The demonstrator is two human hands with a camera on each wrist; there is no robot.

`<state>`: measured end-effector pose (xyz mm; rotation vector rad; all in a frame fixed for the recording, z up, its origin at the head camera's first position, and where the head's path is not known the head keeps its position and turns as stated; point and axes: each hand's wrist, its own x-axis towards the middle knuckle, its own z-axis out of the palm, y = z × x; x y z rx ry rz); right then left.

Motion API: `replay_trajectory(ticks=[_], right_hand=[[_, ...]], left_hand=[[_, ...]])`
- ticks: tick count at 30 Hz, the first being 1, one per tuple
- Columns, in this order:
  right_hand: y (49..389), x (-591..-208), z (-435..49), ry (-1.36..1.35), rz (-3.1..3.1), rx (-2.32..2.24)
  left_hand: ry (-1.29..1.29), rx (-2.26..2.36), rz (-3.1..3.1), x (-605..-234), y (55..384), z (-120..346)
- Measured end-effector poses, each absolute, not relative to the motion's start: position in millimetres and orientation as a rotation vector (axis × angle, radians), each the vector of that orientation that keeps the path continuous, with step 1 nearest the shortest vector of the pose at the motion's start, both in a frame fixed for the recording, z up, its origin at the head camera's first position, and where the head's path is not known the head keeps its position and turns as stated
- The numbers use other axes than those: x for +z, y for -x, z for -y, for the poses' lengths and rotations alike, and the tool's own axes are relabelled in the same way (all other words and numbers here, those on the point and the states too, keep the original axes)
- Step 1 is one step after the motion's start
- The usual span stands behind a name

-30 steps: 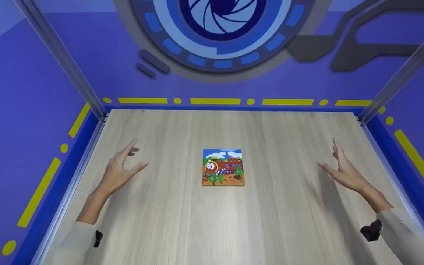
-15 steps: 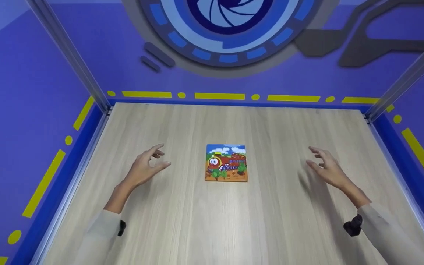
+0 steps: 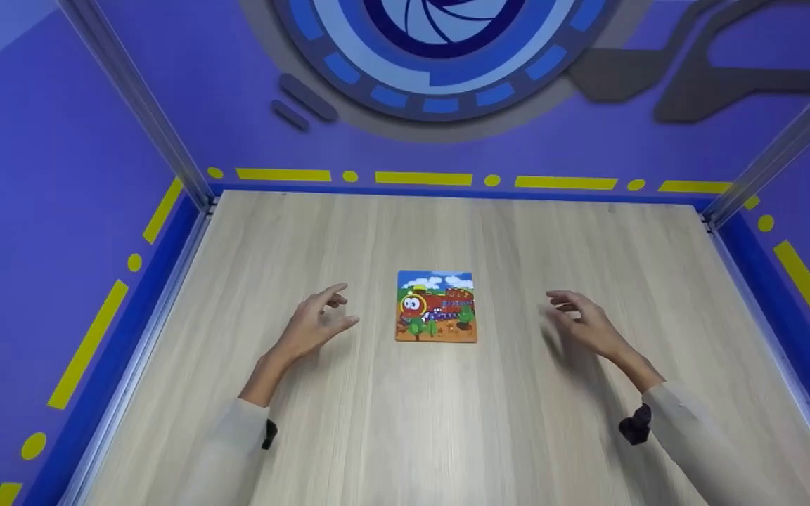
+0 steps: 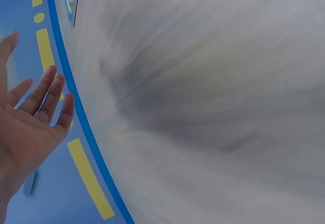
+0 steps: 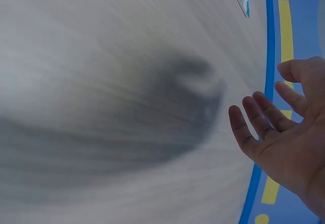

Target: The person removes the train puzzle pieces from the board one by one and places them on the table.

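Note:
A square picture board (image 3: 436, 307) printed with a red cartoon train lies flat on the wooden table, near its middle; whether it is made of separate pieces I cannot tell. To its left hovers my left hand (image 3: 311, 327), thumb and fingers spread apart and holding nothing. On the other side my right hand (image 3: 588, 329) hangs above the table, fingers loosely bent, also holding nothing. Neither hand touches the board. Only a corner of the board shows in the left wrist view, beyond the left hand (image 4: 33, 125), and another corner in the right wrist view, above the right hand (image 5: 289, 132).
The pale wooden table (image 3: 440, 422) is enclosed by a blue back wall (image 3: 187, 84) and blue side walls with yellow dashes. Metal posts (image 3: 145, 112) stand at the two back corners. Each sleeve carries a small black device (image 3: 635, 425) at the wrist.
Both hands have moved inward from the sides toward the board, the right fingers bending a little more. The head view has shifted slightly. The board stays where it lies on the table.

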<state>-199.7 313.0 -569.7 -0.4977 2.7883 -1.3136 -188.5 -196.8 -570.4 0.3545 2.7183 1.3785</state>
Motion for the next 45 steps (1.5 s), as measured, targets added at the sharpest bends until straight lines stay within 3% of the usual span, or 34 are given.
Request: replay_trajectory(ticks=[14, 30, 45], right_hand=[[209.6, -595.2, -268.2, 0.026, -2.329, -1.698], [232.2, -587.9, -230.4, 0.14, -2.238, -1.734], [247.8, -580.2, -202.3, 0.113, -2.341, -1.599]], left_hand=[[-0.425, 1.406, -2.674, -593.7, 200.4, 140.6], [-0.628, 1.318, -2.808, -598.6, 219.8, 73.0], [-0.468, 1.141, -2.884, -608.6, 229.6, 44.1]])
